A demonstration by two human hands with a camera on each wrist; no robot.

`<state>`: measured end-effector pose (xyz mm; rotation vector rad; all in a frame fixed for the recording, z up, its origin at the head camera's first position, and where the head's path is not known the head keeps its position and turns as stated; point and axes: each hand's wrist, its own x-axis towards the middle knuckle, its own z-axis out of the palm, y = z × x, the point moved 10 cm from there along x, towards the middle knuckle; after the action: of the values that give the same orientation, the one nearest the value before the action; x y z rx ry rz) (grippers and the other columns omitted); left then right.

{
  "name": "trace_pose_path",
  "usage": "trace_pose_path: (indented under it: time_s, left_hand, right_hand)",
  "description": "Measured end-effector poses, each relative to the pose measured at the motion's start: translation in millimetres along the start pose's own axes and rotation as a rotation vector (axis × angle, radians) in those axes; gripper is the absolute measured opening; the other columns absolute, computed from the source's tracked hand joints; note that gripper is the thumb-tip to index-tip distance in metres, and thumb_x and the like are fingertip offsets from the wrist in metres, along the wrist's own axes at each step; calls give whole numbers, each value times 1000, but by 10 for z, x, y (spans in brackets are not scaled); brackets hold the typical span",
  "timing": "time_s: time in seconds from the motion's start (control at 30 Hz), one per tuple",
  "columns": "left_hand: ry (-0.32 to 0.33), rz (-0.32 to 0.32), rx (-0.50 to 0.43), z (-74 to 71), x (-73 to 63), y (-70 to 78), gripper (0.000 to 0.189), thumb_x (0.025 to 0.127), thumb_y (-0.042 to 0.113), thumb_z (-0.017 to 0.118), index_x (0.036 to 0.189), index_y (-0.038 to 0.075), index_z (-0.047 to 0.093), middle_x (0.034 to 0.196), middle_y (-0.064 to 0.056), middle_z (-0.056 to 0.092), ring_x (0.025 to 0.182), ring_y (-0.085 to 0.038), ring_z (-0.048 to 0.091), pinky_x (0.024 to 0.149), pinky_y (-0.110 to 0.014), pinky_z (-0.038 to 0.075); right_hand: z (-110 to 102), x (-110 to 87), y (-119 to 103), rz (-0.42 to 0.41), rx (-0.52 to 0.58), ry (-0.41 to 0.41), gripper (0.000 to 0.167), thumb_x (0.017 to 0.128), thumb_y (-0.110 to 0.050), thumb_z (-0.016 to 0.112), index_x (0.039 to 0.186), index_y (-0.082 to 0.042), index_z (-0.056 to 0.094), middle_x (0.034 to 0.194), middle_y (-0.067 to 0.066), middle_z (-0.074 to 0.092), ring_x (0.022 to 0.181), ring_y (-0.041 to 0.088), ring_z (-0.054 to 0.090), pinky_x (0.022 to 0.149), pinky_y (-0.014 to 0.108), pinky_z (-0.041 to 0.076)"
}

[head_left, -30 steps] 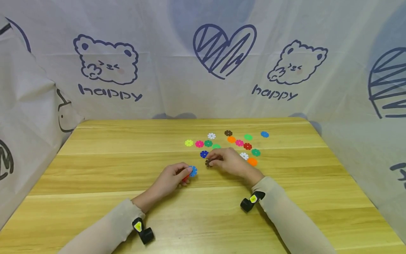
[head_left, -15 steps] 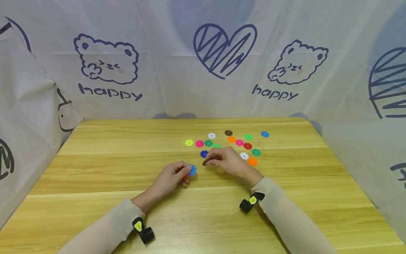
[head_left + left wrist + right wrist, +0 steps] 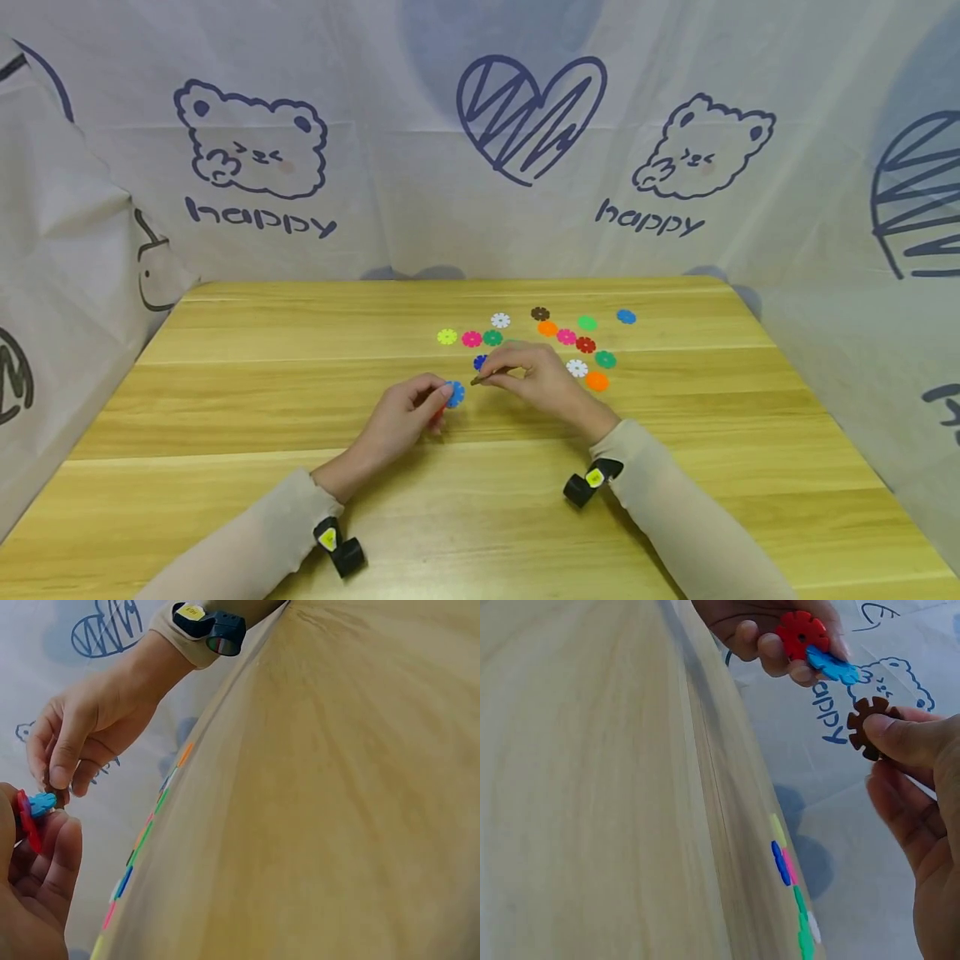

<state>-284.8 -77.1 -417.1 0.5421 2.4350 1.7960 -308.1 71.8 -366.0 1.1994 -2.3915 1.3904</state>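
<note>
My left hand [image 3: 405,412] pinches a light-blue notched disc [image 3: 454,394] that is joined at an angle to a red notched disc [image 3: 802,635]. Between the thumb and fingers of my right hand [image 3: 536,379] is a brown notched disc [image 3: 869,727], turned nearly edge-on in the head view. The brown disc stands close to the light-blue one; in the right wrist view a small gap shows between them. Both hands are raised above the wooden table [image 3: 480,500]. A dark-blue disc [image 3: 480,362] lies partly hidden behind my right hand.
Several flat notched discs lie scattered beyond my hands, among them a yellow disc [image 3: 447,337], a pink disc [image 3: 472,339], a white disc [image 3: 577,368] and an orange disc [image 3: 597,381]. A printed cloth [image 3: 420,192] hangs behind the table.
My right hand has lifted the brown disc and moved it left, turning it edge-on, toward the light-blue disc. My left hand has risen slightly with its joined discs.
</note>
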Motion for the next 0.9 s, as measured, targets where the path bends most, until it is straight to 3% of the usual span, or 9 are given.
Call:
trace_pose_path:
  time_s: [0.4, 0.7, 0.9]
  left_hand:
    - [18, 75, 14, -11, -24, 140, 20, 102, 23, 55, 96, 7, 67, 70, -7, 58, 60, -19, 57, 56, -37, 52]
    - [27, 97, 52, -10, -24, 210, 16, 102, 9, 54, 97, 0, 66, 74, -21, 59, 62, -25, 57, 59, -42, 53]
    - [20, 135, 65, -20, -36, 248, 18, 102, 17, 55, 97, 6, 68, 73, -15, 60, 62, -20, 57, 58, -38, 53]
  right_hand:
    - [-49, -20, -302, -233, -15, 79, 16, 82, 3, 75, 93, -8, 77, 98, 4, 71, 93, 18, 66, 81, 29, 55]
    - [-59, -21, -384, -272, 20, 101, 18, 81, 8, 74, 93, -5, 77, 99, 7, 71, 93, 20, 67, 81, 30, 55]
    - [-68, -24, -434, -304, -17, 125, 19, 80, 8, 76, 92, -6, 77, 97, 7, 71, 91, 20, 67, 81, 28, 55]
